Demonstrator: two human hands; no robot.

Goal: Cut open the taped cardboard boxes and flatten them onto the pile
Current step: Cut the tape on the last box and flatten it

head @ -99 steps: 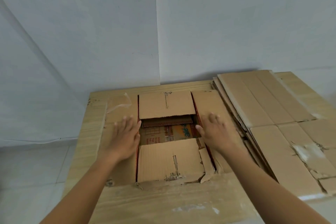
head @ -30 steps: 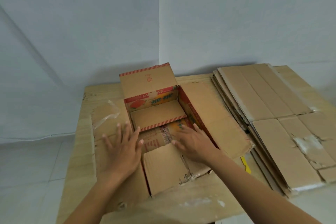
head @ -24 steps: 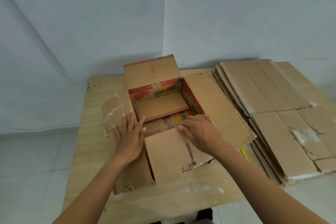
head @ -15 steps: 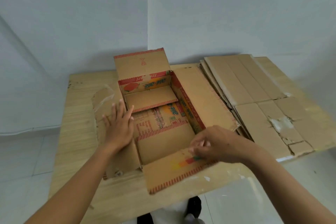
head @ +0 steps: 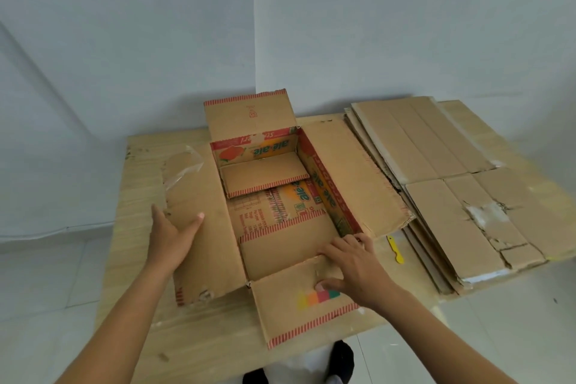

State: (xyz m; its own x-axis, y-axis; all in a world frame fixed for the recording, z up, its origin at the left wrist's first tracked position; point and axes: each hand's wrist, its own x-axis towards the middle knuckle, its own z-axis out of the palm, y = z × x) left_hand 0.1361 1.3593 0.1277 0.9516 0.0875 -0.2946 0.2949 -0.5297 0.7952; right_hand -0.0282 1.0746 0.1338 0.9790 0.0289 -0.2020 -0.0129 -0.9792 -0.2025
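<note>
An open cardboard box (head: 280, 246) with red-striped edges and orange print stands in the middle of the wooden table (head: 137, 262), all its top flaps spread outward. My left hand (head: 170, 238) holds the outer edge of the left flap (head: 205, 227), thumb on top. My right hand (head: 355, 271) grips the box at its near right corner, fingers curled over the rim and thumb on the near flap (head: 290, 305). The pile of flattened cardboard (head: 436, 159) lies to the right, partly under the right flap.
A small yellow cutter (head: 395, 249) lies on the table between the box and the pile. Loose clear tape (head: 184, 162) sticks up from the left flap's far end. White walls meet behind the table. The table's near edge is close to my feet (head: 341, 358).
The flattened-looking box has been opened up, with the far flap raised and the near flap folded out toward me. My right hand moved to the near right corner; my left shifted to the left flap's edge.
</note>
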